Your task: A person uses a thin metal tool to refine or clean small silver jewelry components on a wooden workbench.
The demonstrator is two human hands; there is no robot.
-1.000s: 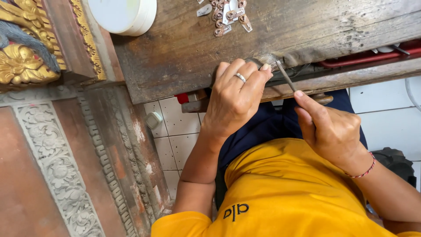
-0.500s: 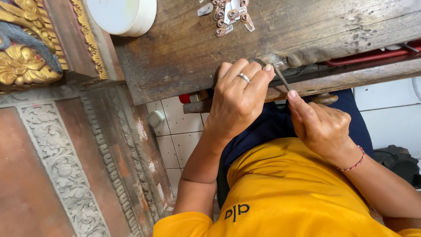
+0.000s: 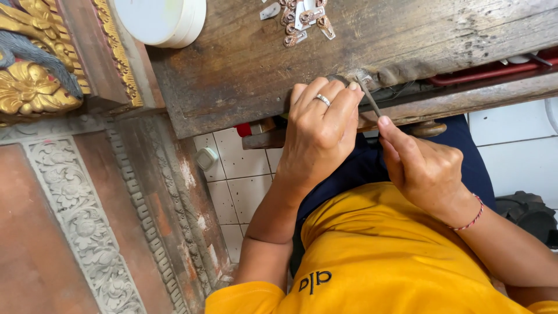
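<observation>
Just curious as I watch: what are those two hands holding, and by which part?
The right hand pinches a thin metal tool by its lower end. The left hand presses fingertips at the wooden bench edge; what it grips is hidden.

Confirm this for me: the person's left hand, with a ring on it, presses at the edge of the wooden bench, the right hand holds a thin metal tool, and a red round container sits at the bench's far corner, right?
Not quite. In the head view the round container is white, not red. The rest stands: the left hand, ring on a finger, presses at the edge of the wooden bench, and the right hand holds the thin metal tool.
</observation>
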